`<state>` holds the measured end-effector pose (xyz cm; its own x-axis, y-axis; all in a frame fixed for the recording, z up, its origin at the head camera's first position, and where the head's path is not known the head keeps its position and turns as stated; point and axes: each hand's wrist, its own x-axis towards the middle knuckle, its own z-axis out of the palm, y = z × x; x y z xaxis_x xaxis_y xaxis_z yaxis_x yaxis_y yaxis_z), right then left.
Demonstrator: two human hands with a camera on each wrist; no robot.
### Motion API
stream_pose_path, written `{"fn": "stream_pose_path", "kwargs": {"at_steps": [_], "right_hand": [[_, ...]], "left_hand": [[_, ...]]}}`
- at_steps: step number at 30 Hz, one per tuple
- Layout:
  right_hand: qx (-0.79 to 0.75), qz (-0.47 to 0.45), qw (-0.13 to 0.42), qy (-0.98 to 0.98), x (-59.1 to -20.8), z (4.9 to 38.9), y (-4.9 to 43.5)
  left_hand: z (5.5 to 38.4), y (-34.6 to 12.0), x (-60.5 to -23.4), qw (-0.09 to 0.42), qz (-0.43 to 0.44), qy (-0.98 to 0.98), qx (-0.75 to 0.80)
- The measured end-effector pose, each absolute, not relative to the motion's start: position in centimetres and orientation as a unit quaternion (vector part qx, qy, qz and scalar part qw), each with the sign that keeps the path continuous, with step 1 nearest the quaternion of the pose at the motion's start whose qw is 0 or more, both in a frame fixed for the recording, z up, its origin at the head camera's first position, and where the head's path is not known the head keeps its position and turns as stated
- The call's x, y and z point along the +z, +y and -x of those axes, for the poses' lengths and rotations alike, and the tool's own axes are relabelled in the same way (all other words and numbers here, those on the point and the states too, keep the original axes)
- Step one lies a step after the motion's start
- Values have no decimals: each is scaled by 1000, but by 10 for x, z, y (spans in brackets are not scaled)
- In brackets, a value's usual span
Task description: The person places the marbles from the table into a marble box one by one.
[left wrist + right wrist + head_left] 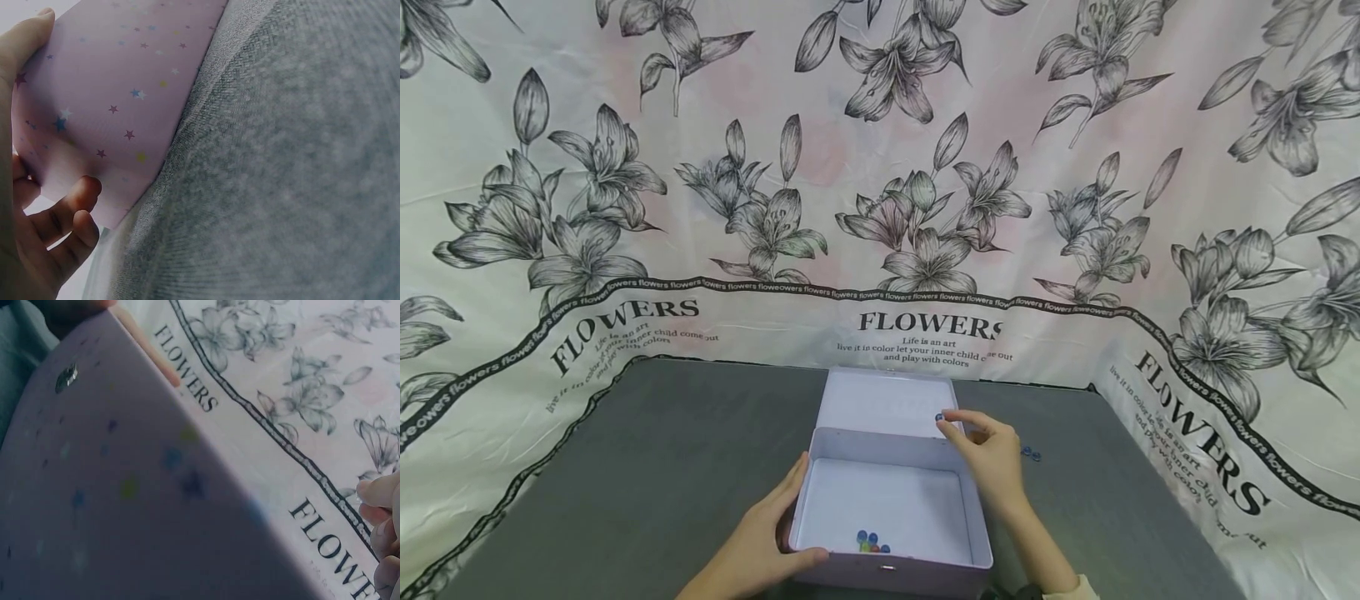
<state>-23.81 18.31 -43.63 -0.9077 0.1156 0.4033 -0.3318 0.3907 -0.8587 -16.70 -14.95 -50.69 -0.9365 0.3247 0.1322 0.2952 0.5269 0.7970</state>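
Left hand: fingers partly bent along the left wall, thumb over the near rim, holding the star-print hinged box at its near left corner. Right hand: thumb and forefinger brought together, pinching 1 blue bead near the box's far right corner, in front of the opened-back lid. Inside the box, toward the near wall: 1 bead cluster, blue, yellow-green and red. Right of the box, on the grey table: 2 loose blue beads. Step in hand, as judged: bringing the pinched bead to the box. Next move would call for lowering it inside the rim and parting the pinch, box held steady.
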Motion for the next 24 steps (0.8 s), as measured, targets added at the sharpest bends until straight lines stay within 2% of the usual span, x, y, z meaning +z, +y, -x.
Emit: {"fn": "stream_pose_path", "kwargs": {"at_steps": [9,24], "right_hand": [[550,-96,192,-807,-434,241,164],[548,-91,168,-814,-438,248,148]], "left_hand": [[165,-148,-505,17,-170,871,460],[165,-148,-504,18,-170,871,460]]}}
